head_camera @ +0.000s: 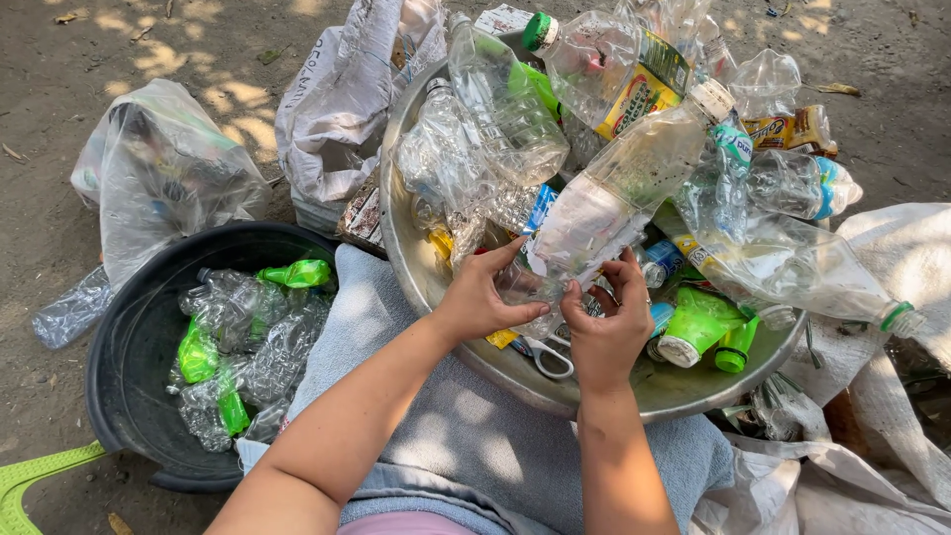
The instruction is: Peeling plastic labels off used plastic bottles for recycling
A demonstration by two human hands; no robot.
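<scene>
A large clear plastic bottle [634, 178] with a white cap and a pale label lies tilted over a metal basin [396, 213] heaped with crushed clear and green bottles. My left hand [480, 297] grips the bottle's lower end from the left. My right hand [602, 322] pinches the label at that same end, fingers curled on it. Scissors [545, 357] with pale handles lie in the basin just under my hands. The basin rests against my lap, which is covered by a grey cloth [446, 426].
A black tub [124, 367] at the left holds crushed clear and green bottles. A clear plastic bag [163, 168] and a white sack [342, 99] lie behind it on the dirt. More white sacks [892, 258] spread at the right. A green plastic edge [30, 476] shows bottom left.
</scene>
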